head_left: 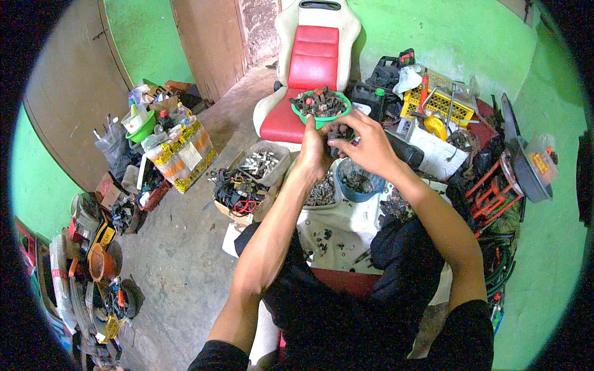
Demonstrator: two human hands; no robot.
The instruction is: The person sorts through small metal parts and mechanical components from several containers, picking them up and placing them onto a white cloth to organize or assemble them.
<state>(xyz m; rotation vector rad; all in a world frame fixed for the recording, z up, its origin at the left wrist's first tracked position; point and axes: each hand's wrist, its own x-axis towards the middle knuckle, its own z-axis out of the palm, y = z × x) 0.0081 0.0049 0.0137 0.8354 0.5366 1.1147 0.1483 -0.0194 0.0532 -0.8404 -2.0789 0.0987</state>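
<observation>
My left hand (314, 152) is raised in front of the red and white seat, its thumb up and its palm cupped round a clump of small dark parts (340, 132). My right hand (371, 143) reaches over from the right, fingers curled and pinching at the same clump. The exact kind of these parts is too small to make out. Just behind my hands, a green basin (348, 109) heaped with dark, rusty pieces rests on the seat (278, 120). Below my hands stand a blue bucket (361, 196) and a pale tub of small metal pieces (322, 193).
A box of black cables (238, 195) and a tub of whitish cylinders (262, 162) stand left of my hands. A taped carton (185, 154) is farther left. Tools, a yellow crate (455, 111) and an orange stool (495, 191) crowd the right. Loose bits lie on a white sheet (337, 232).
</observation>
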